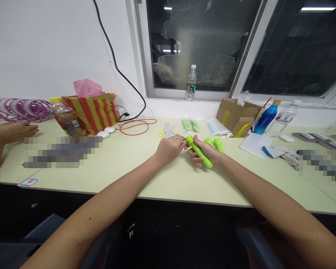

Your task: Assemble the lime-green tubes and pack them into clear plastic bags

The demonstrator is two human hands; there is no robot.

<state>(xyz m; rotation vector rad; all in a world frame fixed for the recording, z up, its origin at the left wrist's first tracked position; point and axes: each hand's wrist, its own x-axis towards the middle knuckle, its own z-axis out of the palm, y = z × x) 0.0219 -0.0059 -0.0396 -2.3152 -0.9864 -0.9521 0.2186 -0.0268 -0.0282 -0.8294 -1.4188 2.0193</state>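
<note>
Right hand [212,152] wraps a green flashlight [204,156]; left hand [170,148] — fingers bunched — meets its yellow-ringed end [189,139]; left's hold unclear.

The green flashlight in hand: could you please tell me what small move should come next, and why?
I'd perhaps press the yellow band with the left hand to check its seating, since that hand is at the banded end while the right hand grips the green flashlight by its body.

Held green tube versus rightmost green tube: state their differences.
The held tube is gripped by the right hand; the rightmost tube is in neither hand. The held tube shows most of its length; the rightmost tube is partly hidden behind that hand. Both are bright green.
</note>
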